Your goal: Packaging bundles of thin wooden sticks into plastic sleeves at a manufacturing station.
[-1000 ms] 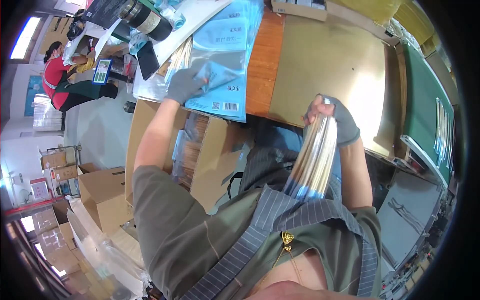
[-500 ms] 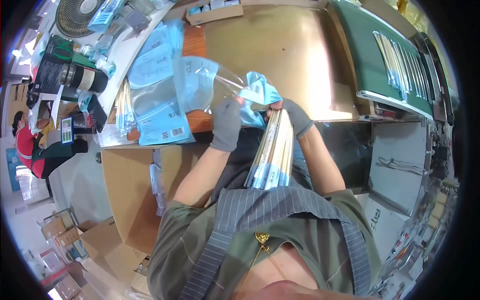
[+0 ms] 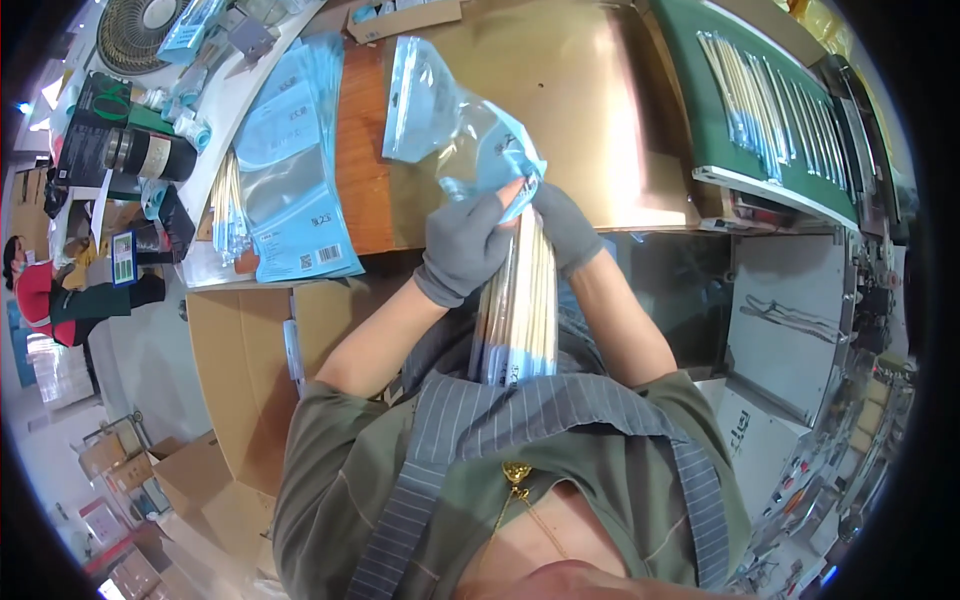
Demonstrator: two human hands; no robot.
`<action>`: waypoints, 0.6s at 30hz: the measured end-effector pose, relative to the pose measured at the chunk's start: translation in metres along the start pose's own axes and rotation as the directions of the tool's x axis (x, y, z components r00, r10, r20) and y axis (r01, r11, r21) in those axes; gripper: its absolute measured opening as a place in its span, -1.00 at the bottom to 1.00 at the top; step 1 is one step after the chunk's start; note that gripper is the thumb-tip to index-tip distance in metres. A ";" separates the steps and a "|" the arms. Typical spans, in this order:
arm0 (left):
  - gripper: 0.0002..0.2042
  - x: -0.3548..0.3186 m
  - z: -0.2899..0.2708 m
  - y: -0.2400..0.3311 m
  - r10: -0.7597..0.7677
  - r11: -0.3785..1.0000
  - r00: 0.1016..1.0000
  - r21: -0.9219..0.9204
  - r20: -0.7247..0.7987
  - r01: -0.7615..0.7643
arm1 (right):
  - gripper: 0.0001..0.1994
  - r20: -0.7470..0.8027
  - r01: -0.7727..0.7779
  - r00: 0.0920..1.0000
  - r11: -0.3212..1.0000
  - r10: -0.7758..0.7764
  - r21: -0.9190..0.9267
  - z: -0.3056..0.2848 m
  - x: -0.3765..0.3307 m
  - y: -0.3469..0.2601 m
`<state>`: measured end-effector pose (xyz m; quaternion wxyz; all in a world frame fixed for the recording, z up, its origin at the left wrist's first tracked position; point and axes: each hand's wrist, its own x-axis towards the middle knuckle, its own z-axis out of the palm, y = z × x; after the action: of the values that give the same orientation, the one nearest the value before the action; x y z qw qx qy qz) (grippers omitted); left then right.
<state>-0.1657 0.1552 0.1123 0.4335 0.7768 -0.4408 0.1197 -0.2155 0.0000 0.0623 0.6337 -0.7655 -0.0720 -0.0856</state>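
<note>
Both my hands wear grey gloves with bare fingertips and meet in front of my chest. My left hand is closed, its fingers pinching the gathered edge of a clear and light-blue plastic bag. The bag stands up beyond my hands, crumpled near the fingers. My right hand is closed around the upper end of a bundle of thin pale sticks in clear wrappers, blue at the lower end. The bundle hangs down toward my apron. The right fingertips are hidden behind bundle and bag.
Flat blue bags lie stacked on the table's left, beside more wrapped sticks. A green surface at the right bears several rows of wrapped sticks. An open cardboard box stands below left. A person in red is far left.
The bag has swung upright, away from the stacked bags. My left hand has come in close to the right one and the bundle's top. The view has shifted slightly.
</note>
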 end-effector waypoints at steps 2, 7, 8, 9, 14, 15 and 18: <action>-0.71 -0.006 -0.006 0.001 -0.056 0.996 0.994 -0.074 -0.090 0.049 | -0.72 -0.022 -0.290 0.935 0.800 0.353 0.525 0.022 -0.011 -0.024; -0.64 -0.055 -0.033 0.005 0.146 0.986 0.987 -0.093 0.073 -0.139 | -0.59 0.238 -0.485 0.867 0.853 0.439 0.191 0.020 -0.086 -0.068; -0.62 -0.071 -0.038 0.013 0.220 0.974 0.963 -0.083 0.154 -0.209 | -0.59 0.159 -0.332 0.939 0.923 0.304 0.197 0.025 -0.108 -0.067; -0.66 -0.094 -0.043 0.017 0.167 0.954 0.937 -0.291 0.306 -0.075 | -0.59 0.163 -0.333 0.938 0.923 0.305 0.191 0.015 -0.108 -0.071; -0.82 -0.014 -0.062 0.044 -0.229 0.953 0.941 -0.141 0.250 0.270 | -0.84 -0.191 -0.111 0.979 0.609 -0.067 -0.786 -0.013 -0.037 -0.103; -0.84 0.012 -0.071 0.041 -0.242 0.958 0.929 -0.084 0.280 0.275 | -0.88 -0.209 -0.036 0.950 0.585 -0.232 -0.811 -0.015 -0.013 -0.113; -0.81 0.081 -0.121 0.012 -0.187 0.982 0.948 0.076 0.257 0.173 | -0.92 -0.203 0.153 0.867 0.632 -0.454 -0.760 -0.033 0.041 -0.186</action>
<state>-0.1039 0.2001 0.2369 0.3599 0.8338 -0.4184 -0.0127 -0.2176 0.0027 0.2558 0.2575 -0.8960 -0.0400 -0.3595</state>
